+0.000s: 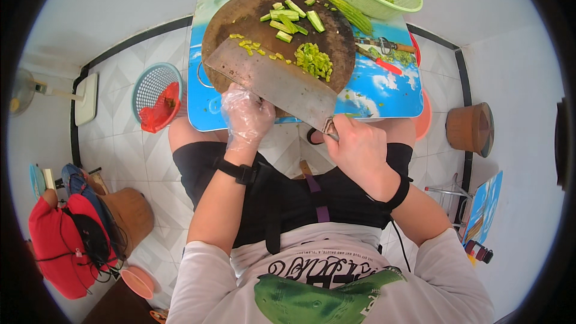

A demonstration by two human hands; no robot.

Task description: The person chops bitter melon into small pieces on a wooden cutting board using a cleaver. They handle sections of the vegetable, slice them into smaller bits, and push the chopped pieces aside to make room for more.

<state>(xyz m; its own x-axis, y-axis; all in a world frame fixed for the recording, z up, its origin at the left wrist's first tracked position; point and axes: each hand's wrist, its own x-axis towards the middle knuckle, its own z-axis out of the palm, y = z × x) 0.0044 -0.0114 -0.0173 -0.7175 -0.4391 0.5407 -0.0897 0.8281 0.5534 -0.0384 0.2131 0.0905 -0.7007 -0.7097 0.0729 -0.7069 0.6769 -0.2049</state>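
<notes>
My right hand [360, 150] is wrapped around the handle of a broad cleaver [273, 81]. The blade lies slantwise over the near part of a round wooden chopping board [225, 21]. My left hand [246, 114], in a clear plastic glove, is closed with curled fingers against the blade's near edge; whatever it might hold is hidden. Beyond the blade sits a heap of diced green vegetable [314, 61], and small bits [247, 45] lie along the blade's far edge. Farther back are several green vegetable sticks [284, 17] with pale insides.
The board rests on a blue patterned table [207, 105]. At the far right are a light green colander [408, 0] of chopped greens, long green stalks [348, 12], and a red-handled tool [387, 66]. A blue basket [141, 81] with a red bag [162, 111] stands on the floor at left.
</notes>
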